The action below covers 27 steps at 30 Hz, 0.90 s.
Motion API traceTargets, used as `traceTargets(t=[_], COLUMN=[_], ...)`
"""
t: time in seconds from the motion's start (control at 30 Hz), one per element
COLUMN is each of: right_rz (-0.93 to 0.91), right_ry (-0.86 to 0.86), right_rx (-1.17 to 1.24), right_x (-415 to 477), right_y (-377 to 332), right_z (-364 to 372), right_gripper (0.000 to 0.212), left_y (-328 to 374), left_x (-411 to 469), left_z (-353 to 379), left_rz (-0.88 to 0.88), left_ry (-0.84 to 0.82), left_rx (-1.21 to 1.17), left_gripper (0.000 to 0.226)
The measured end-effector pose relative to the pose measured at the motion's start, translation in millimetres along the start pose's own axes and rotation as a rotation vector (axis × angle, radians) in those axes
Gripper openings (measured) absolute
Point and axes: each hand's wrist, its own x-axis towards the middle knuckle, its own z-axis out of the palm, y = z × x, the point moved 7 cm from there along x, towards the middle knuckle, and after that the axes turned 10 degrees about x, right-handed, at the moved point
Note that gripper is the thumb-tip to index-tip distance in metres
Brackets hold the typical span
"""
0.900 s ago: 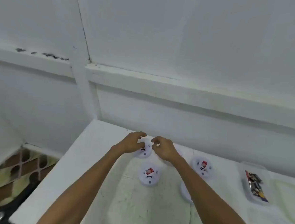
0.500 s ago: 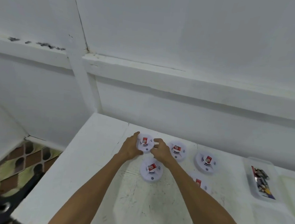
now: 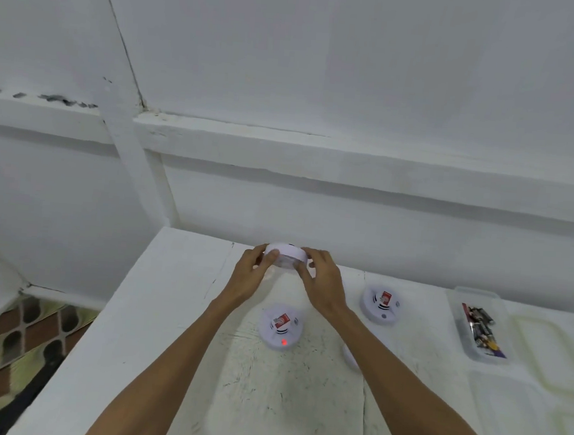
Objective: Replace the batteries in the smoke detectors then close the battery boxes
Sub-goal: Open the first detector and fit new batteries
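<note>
White detectors: four; raised detector [image 3: 287, 256] over table [image 3: 168, 311], far side; lit detector [image 3: 280, 326], right detector [image 3: 380, 303] flat; fourth detector [image 3: 350, 357] half-hidden behind forearm.
Hands: left hand [image 3: 251, 276], right hand [image 3: 322, 278] grip raised detector's rim.
Clear tub [image 3: 478, 294]: batteries [image 3: 479, 327], far right.

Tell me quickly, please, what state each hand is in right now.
Left hand: closed on the white smoke detector, gripping its left edge.
Right hand: closed on the same smoke detector, gripping its right edge.
</note>
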Motion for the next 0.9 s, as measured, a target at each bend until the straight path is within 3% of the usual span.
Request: traceTargets(t=[0.07,0.27,0.5,0.9], right_rz=[-0.012,0.063,0.145,0.168], right_ry=[0.051,0.190,0.273,0.362], right_rx=[0.028,0.192,0.079,0.002], right_x=[-3,-22,-62,-126], right_y=[-5,-10,-2,7], right_z=[-14,-55,-95,-144], right_gripper=[0.036,0.033,0.036,0.069], left_y=[8,34,57,91], left_x=[-3,-14,-42,-76], left_z=[7,32,89,171], left_rz=[0.004,0.018,-0.128,-0.177], left_ry=[-0.052,-0.140,-0.278,-0.378], left_rx=[-0.058,-0.266,-0.616,-0.646], left_gripper=[0.020,0.033,0.034,0.036])
